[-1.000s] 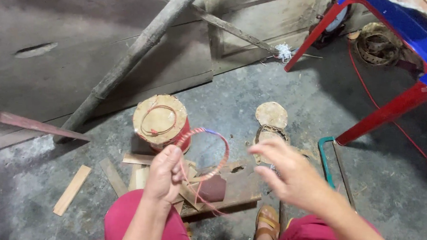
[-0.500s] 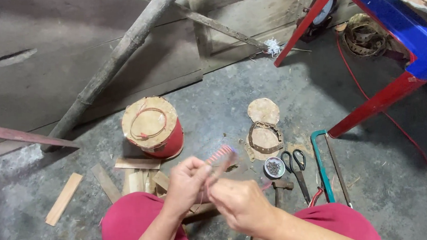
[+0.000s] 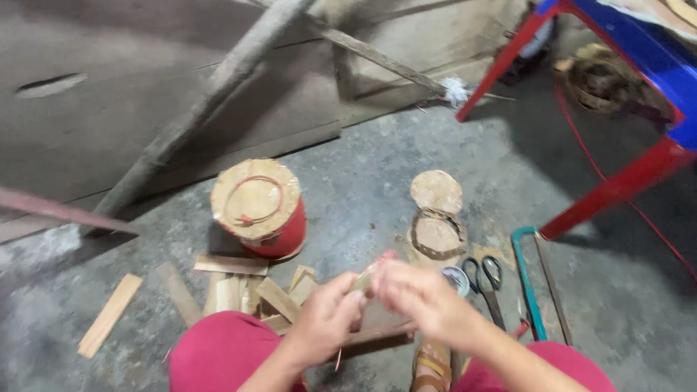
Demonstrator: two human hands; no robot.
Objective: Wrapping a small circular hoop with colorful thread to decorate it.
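My left hand and my right hand meet above my knees, both pinching a small bundle of thin red strip that pokes out between the fingers. The fingers of both hands are closed around it. Just beyond the hands stands a red can capped with a round wooden disc that carries a coiled loop of strip. Short wooden pieces lie on the floor under my hands.
Two round woven discs lie on the concrete floor to the right, with scissors, a tape roll and a green-framed hacksaw beside them. A red-legged blue table stands at the right. A long pole leans at the back.
A second ago my left hand held a wide open red loop and my right hand was apart. The hands have since come together and the loop is squeezed into a small bundle.
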